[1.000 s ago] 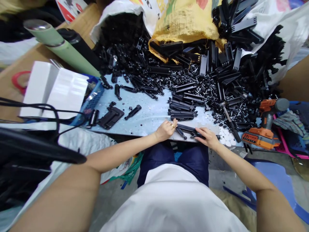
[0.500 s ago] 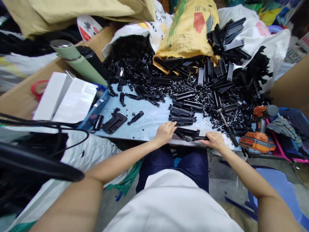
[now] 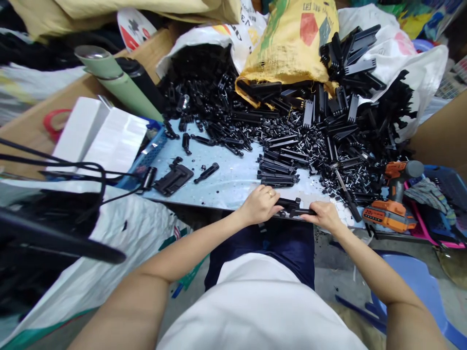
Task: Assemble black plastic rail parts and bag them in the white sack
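The left hand has its fingers curled over the left end of a long black part at the front edge of the desk. The right hand grips the right end of a short black piece between thumb and fingers; its other end meets the long part in the gap between the hands. Whether the two are joined cannot be told.

Just beyond lies a row of similar black strips, backed by a heap of screws and a yellow sack. A hammer and an orange drill lie to the right, a blue basket and a green flask to the left. A blue chair stands on the floor at the right.
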Motion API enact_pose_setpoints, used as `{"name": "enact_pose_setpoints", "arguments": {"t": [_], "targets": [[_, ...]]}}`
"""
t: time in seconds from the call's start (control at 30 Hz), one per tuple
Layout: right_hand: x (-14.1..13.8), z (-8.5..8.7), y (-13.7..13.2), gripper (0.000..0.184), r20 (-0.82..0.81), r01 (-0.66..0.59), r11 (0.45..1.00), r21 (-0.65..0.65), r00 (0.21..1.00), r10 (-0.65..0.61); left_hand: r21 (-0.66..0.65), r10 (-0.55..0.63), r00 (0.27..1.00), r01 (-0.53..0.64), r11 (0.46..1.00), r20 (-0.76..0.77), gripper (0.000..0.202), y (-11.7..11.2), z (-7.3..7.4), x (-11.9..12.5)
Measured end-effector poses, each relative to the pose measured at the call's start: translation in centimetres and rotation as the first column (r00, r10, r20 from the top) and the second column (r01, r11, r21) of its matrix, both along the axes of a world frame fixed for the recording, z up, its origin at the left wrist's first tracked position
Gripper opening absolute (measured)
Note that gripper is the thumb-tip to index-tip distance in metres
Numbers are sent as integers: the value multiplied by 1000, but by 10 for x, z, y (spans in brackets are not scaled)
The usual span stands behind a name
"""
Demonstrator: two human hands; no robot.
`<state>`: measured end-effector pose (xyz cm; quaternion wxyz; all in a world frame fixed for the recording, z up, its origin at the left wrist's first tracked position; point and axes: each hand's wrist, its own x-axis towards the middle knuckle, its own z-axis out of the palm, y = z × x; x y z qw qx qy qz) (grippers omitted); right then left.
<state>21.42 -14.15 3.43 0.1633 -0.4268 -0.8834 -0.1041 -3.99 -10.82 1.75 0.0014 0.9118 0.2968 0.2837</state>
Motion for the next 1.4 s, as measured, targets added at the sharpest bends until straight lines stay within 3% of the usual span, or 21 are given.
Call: {"name": "enact_pose_setpoints", "arguments": {"t": [0.07,0.13,0.27,0.33,0.43,0.47,0.53,0.6,0.63,0.7,0.77,0.87,0.93,1.0,1.1,1.27,1.4], "targets": [[-7,6,-3,61,18,-48,996,69,999,47,-44,-19,997,15,999,-80,64,-2,0,7],[-14,14,-7,59,0,-104,990,96,994,105,-80,-7,999,4,997,-46,67,-5,-2,9],[-26,38,-19,56,-228,-346,936,-58,918,325,-184,-117,959,168,969,258,63,-20,5,6],[-35,49,-27,52,-449,-516,841,-161,797,404,-250,-199,865,341,906,462,61,-34,18,5],[-59,50,-43,43,-787,-724,673,-155,502,358,-294,-203,670,550,782,714,59,-60,39,14],[-69,45,-48,41,-863,-728,678,-104,406,302,-277,-173,607,574,771,776,57,-67,44,20],[-90,25,-52,37,-951,-583,812,-17,260,167,-220,-110,514,538,814,851,54,-77,47,31],[-106,0,-46,35,-985,-329,944,-13,168,45,-149,-93,509,415,898,856,52,-78,40,41],[-110,-13,-38,35,-988,-234,971,-41,157,-4,-94,-112,550,332,939,828,53,-74,32,44],[-107,-35,-10,32,-970,-144,982,-121,226,-87,46,-129,691,138,989,711,62,-58,10,47],[-90,-51,26,33,-912,-54,975,-216,368,-182,159,-47,841,-47,986,539,72,-37,-15,46],[-58,-63,78,42,-787,135,909,-393,463,-409,132,127,973,-154,979,190,76,-7,-45,41],[-44,-68,103,45,-703,165,874,-456,536,-468,53,202,978,-199,978,-56,75,6,-55,40],[-42,-71,117,47,-611,173,873,-456,652,-449,-44,260,935,-278,959,-241,80,13,-56,40],[-53,-76,125,43,-461,247,867,-433,765,-449,-151,275,889,-348,925,-367,81,21,-52,35],[-75,-76,133,34,-365,346,839,-420,782,-505,-189,211,900,-299,935,-381,76,41,-49,14],[-89,-68,147,35,-311,393,793,-467,766,-562,-193,241,892,-332,923,-382,72,52,-48,4]]}}
